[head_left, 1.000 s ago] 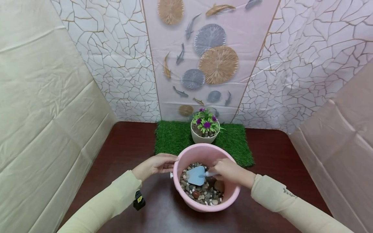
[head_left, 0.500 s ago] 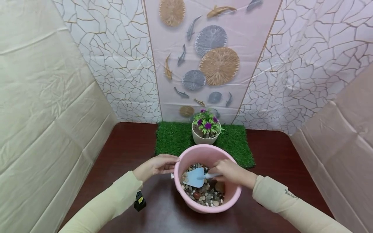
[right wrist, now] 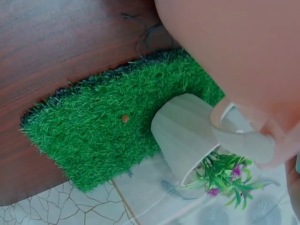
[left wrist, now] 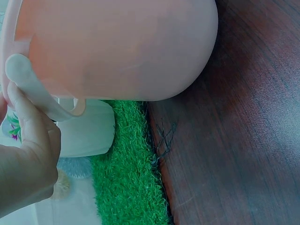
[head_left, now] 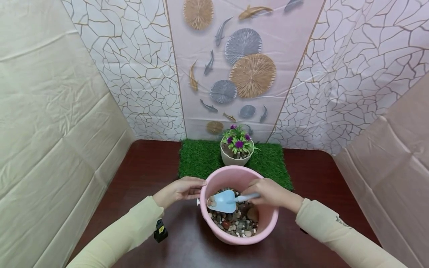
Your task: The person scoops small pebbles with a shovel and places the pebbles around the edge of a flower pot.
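A pink bucket stands on the table with a layer of mixed pebbles at its bottom. Inside it, my right hand grips the handle of a light blue hand trowel, whose blade points left. A few pale pebbles lie at the blade's tip. My left hand holds the bucket's rim on the left side; in the left wrist view its fingers pinch the rim beside the pale bucket handle. Only the edge of my right hand enters the right wrist view.
Behind the bucket, a white flowerpot with purple flowers stands on a green artificial grass mat. One small brown pebble lies on the mat. Dark red wooden table surrounds them, with cloth-covered walls at the back and sides.
My right hand has risen slightly and shifted right. The trowel has lifted and its blade now carries a few pebbles at the tip. The left hand keeps its hold on the rim.
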A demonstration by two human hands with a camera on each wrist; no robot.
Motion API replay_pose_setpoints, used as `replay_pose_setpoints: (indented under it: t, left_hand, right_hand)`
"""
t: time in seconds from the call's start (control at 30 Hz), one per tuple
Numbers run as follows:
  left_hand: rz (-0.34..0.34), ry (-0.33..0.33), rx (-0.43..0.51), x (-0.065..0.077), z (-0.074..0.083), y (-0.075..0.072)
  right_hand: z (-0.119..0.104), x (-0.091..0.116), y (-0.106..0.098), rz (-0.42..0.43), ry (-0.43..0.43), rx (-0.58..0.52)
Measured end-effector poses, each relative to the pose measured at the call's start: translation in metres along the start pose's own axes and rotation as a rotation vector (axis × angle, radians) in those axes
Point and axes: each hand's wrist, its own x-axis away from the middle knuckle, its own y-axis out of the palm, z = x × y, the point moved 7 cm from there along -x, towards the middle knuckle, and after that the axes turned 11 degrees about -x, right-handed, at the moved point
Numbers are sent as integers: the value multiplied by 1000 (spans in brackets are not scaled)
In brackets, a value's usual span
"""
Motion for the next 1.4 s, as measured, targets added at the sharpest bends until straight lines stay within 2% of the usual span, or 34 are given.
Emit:
replay_pose_setpoints:
  t: [0.57, 0.97, 1.23, 1.4]
  left_hand:
    - [-16, 2, -11, 0, 1, 1]
    - [-3, 0, -10, 0, 1, 0]
    - [-4, 4, -8, 1, 3, 1]
    - [3, -3, -6, 1, 3, 0]
  right_hand:
    - [1, 8, -24, 58, -2, 26]
    - [12, 23, -50, 80, 100, 48]
    - [20, 31, -67, 128, 90, 50]
    - [30, 37, -78, 151, 175, 40]
